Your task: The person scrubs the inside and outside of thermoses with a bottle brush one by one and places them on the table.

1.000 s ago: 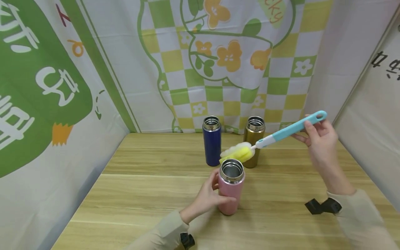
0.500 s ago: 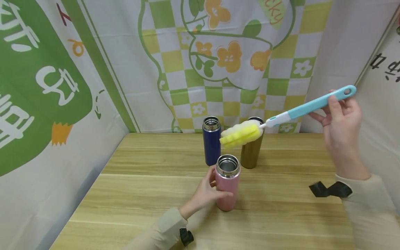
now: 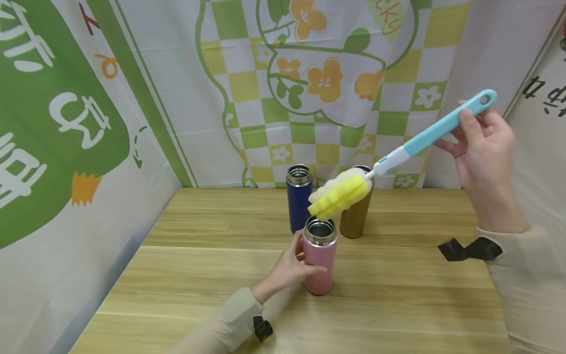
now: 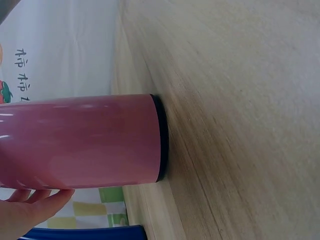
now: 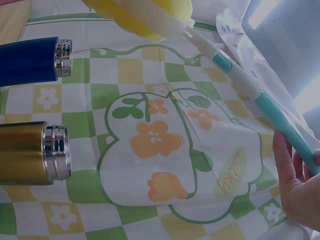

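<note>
My left hand (image 3: 287, 268) grips a pink bottle (image 3: 319, 265) round its side, thumb across the front; the bottle stands upright and lidless, its steel mouth facing up. In the left wrist view the black base of the pink bottle (image 4: 82, 142) shows, with fingertips (image 4: 52, 202) along one side. My right hand (image 3: 488, 152) pinches the end of the blue handle of a sponge bottle brush (image 3: 446, 129), held slanting down to the left. The yellow and white sponge head (image 3: 340, 194) overlaps the far rim of the pink bottle in the head view.
A dark blue bottle (image 3: 299, 201) and a gold bottle (image 3: 355, 216), both lidless and upright, stand behind the pink one on the wooden table (image 3: 199, 255). A patterned cloth (image 3: 247, 88) hangs at the table's back edge, with more cloth at both sides.
My right hand has risen and moved right, lifting the brush into a steeper slant, its sponge last dipping back toward the bottle mouth. The pink bottle has shifted slightly back and left with my left hand.
</note>
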Demonstrator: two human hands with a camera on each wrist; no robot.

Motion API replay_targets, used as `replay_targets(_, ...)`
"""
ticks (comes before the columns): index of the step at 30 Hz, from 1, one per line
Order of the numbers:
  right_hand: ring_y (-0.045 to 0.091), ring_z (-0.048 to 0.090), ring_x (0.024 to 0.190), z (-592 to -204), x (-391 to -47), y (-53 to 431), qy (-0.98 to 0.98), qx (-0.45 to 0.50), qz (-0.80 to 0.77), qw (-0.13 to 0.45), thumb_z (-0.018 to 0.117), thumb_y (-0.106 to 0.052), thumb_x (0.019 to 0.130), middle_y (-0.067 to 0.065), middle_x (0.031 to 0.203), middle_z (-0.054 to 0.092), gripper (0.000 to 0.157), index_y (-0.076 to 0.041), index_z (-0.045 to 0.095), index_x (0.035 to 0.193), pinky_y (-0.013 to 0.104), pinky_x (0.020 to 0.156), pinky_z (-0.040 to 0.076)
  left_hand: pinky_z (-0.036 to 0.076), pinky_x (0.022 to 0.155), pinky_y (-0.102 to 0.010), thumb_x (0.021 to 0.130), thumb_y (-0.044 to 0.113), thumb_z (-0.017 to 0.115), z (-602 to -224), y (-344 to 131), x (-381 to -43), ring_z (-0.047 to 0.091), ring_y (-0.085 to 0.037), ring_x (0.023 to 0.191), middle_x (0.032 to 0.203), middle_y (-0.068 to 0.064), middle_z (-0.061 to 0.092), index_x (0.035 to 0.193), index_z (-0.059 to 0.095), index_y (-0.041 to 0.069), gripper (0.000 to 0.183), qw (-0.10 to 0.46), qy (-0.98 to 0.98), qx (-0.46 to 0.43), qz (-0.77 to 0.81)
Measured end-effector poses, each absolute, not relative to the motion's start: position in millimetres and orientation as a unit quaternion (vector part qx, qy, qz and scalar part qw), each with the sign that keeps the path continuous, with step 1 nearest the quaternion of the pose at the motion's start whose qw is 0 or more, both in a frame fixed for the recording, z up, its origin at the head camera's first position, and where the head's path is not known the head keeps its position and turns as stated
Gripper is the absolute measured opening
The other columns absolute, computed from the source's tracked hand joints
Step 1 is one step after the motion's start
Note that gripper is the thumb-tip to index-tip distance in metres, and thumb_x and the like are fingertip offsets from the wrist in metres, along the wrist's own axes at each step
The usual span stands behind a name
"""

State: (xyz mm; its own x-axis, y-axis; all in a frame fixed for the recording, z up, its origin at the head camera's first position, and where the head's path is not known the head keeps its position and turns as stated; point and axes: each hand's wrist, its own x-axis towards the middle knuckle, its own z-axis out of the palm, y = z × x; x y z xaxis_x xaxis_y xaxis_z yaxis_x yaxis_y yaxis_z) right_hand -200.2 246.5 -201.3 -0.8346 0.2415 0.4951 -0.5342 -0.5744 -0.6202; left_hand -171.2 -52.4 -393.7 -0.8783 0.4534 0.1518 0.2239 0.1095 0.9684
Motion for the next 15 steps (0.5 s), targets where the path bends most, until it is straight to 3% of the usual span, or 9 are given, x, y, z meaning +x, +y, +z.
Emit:
replay_targets(10,0.024,0.060,0.066,-179.3,-210.8,218.9,-0.455,0.243,0.836,0.185,0.059,0.002,0.080,0.017,0.084,0.055,0.027,0.012,0.050,0.103,0.037,0.055,0.052,0.042,0.088,-0.038,0.070,0.001,0.072,-393.6,-53.5,-170.8,0.049,-0.028,0.108,0.123,-0.015,0.046,0.130,0.029,0.007,0.074,0.093,0.735,0.240,0.627)
replay_targets(15,0.025,0.060,0.072,-168.5,-215.1,206.6,-0.513,0.259,0.801,0.170,0.058,-0.002,0.082,0.018,0.084,0.057,0.031,0.007,0.049,0.110,0.036,0.056,0.051,0.040,0.090,-0.038,0.071,0.003,0.072,-394.1,-54.3,-170.2,0.048,-0.028,0.110,0.124,-0.014,0.046,0.130,0.028,0.008,0.074,0.099,0.734,0.236,0.629)
